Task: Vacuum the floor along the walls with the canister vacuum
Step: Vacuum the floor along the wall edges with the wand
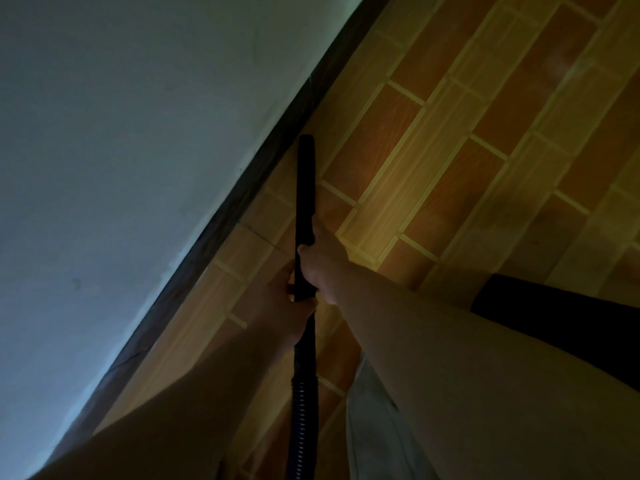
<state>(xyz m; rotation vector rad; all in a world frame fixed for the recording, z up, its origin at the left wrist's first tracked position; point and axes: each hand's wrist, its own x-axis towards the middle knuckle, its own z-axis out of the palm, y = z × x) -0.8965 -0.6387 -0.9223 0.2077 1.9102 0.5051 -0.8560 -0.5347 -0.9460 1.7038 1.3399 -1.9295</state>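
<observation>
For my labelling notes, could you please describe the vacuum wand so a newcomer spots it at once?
Start at the pale wall and the dark skirting board along its foot. Beside it, the left hand and right hand grip the vacuum wand, a straight black tube. Unlike the ribbed hose below, it is smooth.

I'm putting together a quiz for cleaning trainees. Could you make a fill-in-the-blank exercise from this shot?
1. The hand gripping the wand nearer its tip is the ____ one.
2. The tip lies close to the dark ____ at the foot of the wall.
3. Below the left hand, the wand joins a ribbed ____.
Missing: right; baseboard; hose.
</observation>
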